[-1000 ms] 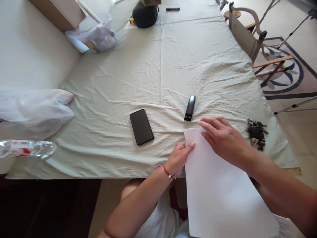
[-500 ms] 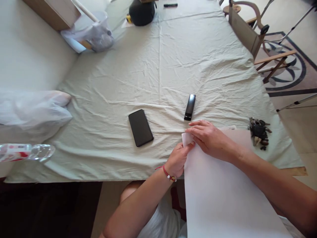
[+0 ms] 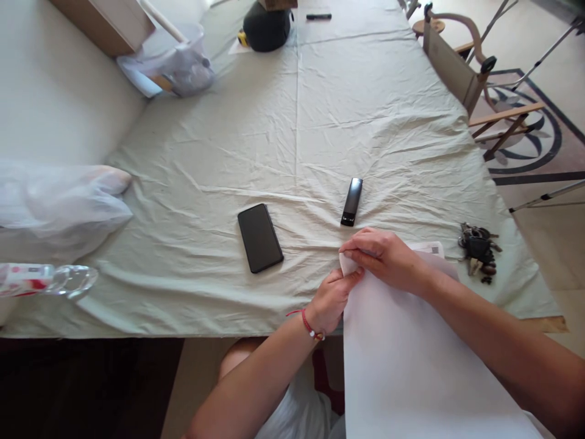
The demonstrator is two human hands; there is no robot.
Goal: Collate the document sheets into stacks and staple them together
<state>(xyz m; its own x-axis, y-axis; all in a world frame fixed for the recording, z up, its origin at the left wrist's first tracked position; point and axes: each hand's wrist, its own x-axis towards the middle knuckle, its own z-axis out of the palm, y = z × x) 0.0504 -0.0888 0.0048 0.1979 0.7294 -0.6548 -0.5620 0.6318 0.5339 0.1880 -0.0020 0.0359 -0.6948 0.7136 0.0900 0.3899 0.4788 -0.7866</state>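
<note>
A large white sheet of paper (image 3: 411,360) hangs over the table's front edge toward my lap, its upper part on the cloth. My left hand (image 3: 333,299), with a red bracelet at the wrist, grips the sheet's left edge near the top, thumb on its face. At the upper left corner, the fingers of my right hand (image 3: 384,256) pinch the paper just above my left thumb. Under my right forearm, another paper with a small printed patch (image 3: 432,248) peeks out. Close beyond my right hand lies a slim black device (image 3: 351,201).
A black smartphone (image 3: 260,238) lies left of my hands, a bunch of keys (image 3: 478,247) to the right. A plastic bottle (image 3: 50,280) and a white plastic bag (image 3: 59,201) are at the left. Farther back are a black pouch (image 3: 267,27) and a marker (image 3: 319,16). A folding chair (image 3: 457,67) stands right.
My right fingers have drawn in from lying flatter to a pinch at the paper's corner. My left hand keeps its grip. The view has shifted slightly.
</note>
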